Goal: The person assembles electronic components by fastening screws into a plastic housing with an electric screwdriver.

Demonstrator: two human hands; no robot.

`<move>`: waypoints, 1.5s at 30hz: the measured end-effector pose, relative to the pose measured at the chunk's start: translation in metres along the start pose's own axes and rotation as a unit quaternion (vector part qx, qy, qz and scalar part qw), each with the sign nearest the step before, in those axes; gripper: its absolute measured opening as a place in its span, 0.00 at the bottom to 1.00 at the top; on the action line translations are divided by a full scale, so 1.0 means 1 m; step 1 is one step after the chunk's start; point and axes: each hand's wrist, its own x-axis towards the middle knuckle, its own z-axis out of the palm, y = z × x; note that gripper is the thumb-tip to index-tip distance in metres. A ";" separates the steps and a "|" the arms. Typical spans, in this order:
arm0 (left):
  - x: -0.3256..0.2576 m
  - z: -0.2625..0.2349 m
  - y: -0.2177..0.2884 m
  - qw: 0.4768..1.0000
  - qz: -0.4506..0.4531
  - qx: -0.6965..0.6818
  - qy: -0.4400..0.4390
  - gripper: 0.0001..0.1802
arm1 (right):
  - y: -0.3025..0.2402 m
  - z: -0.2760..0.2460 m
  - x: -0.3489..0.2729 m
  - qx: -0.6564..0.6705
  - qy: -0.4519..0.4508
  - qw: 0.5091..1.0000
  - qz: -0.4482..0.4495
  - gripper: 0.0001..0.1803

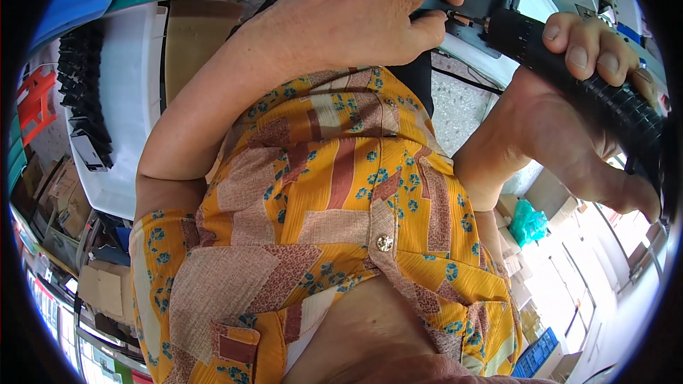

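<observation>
Black screwdriver point(546, 59) sits within right fingers point(582, 46), its bit point(475, 20) beside left fingers point(430, 30).

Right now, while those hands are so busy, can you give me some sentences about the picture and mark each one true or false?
1. The right hand holds a long, black, round-bodied tool. True.
2. The tool's thin tip points away from the left hand. False: it points toward that hand's fingers.
3. The person wears a plain green shirt. False: the yellow patterned shirt has reddish-brown patches and blue-green flowers.
4. A row of thin black pieces is at the left side of a smooth white tray. True.
5. A crinkled turquoise plastic bag is near the picture's left edge. False: it is on the right side.
</observation>
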 end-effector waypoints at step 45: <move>0.030 0.023 0.050 0.975 -0.046 -0.214 -0.031 0.77 | 0.015 0.012 0.008 -0.254 0.084 0.940 -0.213 0.41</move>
